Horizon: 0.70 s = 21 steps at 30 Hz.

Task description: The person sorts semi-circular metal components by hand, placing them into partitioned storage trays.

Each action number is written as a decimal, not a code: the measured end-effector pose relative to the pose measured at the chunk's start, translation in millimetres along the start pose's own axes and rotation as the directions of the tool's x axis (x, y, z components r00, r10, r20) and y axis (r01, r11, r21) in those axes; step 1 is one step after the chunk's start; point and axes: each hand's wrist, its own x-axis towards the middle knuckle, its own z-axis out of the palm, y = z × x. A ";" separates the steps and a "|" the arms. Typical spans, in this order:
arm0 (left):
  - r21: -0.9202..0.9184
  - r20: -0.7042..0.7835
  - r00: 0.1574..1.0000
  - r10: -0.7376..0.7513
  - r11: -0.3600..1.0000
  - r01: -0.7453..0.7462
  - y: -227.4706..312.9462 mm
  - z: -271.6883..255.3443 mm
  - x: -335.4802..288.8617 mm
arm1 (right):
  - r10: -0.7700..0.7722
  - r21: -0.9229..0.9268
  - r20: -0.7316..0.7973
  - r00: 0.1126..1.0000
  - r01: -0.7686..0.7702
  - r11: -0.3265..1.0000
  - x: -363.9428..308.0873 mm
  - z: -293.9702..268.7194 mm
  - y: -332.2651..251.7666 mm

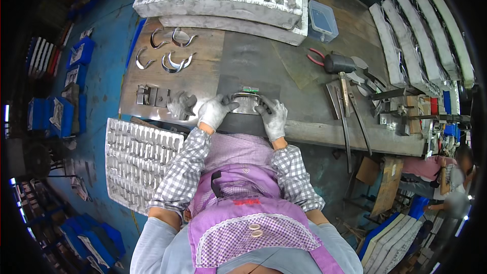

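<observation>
A shiny, curved metal piece sits on the dark mat near the bench's front edge. My left hand, in a white glove with grey fingertips, grips its left end. At its right end, my right hand, gloved alike, closes its fingers on the piece. Just behind it lies a small green item, too small to make out. Left of my left hand are a crumpled grey glove and a metal block. Several polished, crescent-shaped metal pieces lie farther back on the left.
Stacked foam trays of metal parts stand at the back, beside a clear plastic box. A black mallet, red-handled pliers and long metal bars lie right. Another parts tray is left below the bench. A person is at far right.
</observation>
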 end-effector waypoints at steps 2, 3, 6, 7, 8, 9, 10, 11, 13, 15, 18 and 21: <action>0.014 0.020 1.000 -0.014 1.000 0.014 6.2 -2.9 -1.6 | 0.054 0.067 0.065 0.996 -0.059 0.996 3.2 -5.5 6.2; 0.033 0.041 0.999 -0.030 0.999 0.029 9.7 -3.4 -2.6 | 0.107 0.133 0.134 0.985 -0.125 0.983 5.1 -10.3 10.1; 0.090 -0.171 0.957 0.236 0.971 -0.223 -8.0 14.8 -2.4 | 0.224 0.508 0.228 0.948 -0.312 0.803 6.1 -6.7 -4.6; 0.206 -0.307 0.870 0.386 0.919 -0.335 10.9 7.6 -10.8 | 0.138 0.328 0.074 0.988 -0.155 0.932 6.4 -8.6 -14.9; 0.336 -0.198 0.879 0.434 0.872 -0.355 37.0 -20.2 -24.2 | 0.015 0.110 -0.045 0.999 -0.009 0.994 9.3 -11.8 -34.9; 0.335 -0.182 0.830 0.528 0.827 -0.452 40.0 -30.2 -34.8 | -0.110 0.112 -0.026 0.994 0.112 0.987 15.9 -20.9 -60.7; 0.333 -0.168 0.770 0.615 0.771 -0.543 37.4 -34.4 -43.1 | -0.232 0.115 -0.004 0.973 0.231 0.966 20.6 -29.9 -77.6; 0.326 -0.175 0.760 0.627 0.765 -0.556 32.2 -31.1 -47.8 | -0.280 0.075 0.033 0.959 0.277 0.958 14.7 -35.6 -79.9; 0.146 0.049 0.863 0.503 0.851 -0.504 12.2 -22.2 -59.3 | -0.383 0.090 0.159 0.910 0.374 0.923 16.7 -48.2 -81.2; 0.079 -0.082 0.901 0.427 0.904 -0.421 -6.3 -22.9 -78.7 | -0.463 -0.033 0.036 0.886 0.464 0.885 27.5 -64.2 -33.4; -0.392 -0.082 0.993 -0.080 0.919 0.042 -23.2 -39.3 -107.1 | 0.131 -0.363 -0.067 0.989 -0.147 0.920 77.6 -131.4 97.6; -0.326 -0.356 0.928 -0.109 0.945 -0.014 -102.3 -15.9 -111.6 | 0.482 -0.759 -0.122 0.867 -0.395 0.518 134.9 -176.8 138.6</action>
